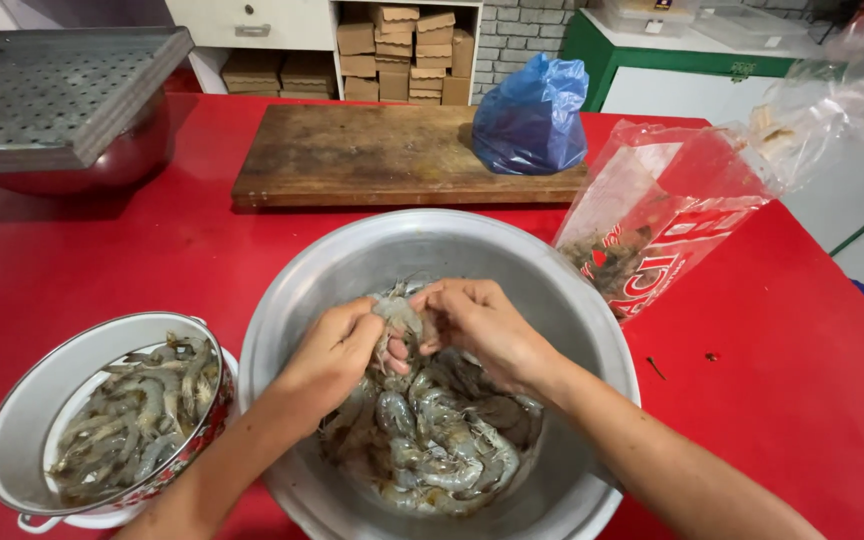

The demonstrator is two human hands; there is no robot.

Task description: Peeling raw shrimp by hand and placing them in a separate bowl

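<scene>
In the head view, your left hand [337,352] and right hand [479,322] meet over the middle of the frame, above a big metal bowl [592,330] that fills the lower centre. Between them you hold one shrimp [399,318]: the fingers of both hands are closed around it, left fingers curled on its lower side, right fingers pinching its upper end. Under your hands a pile of raw shrimp [432,440] lies in the bottom of the bowl. At the lower left of the frame stands a smaller white pot [12,420] with more shrimp in it, just beside the bowl. Everything sits on a red table [782,330]. Toward the top centre lies a wooden cutting board [352,150] with a blue plastic bag [532,120] at its right end. A red and clear plastic bag [672,220] leans at the upper right, near the bowl's rim. A perforated metal tray [52,95] sits at the upper left.
</scene>
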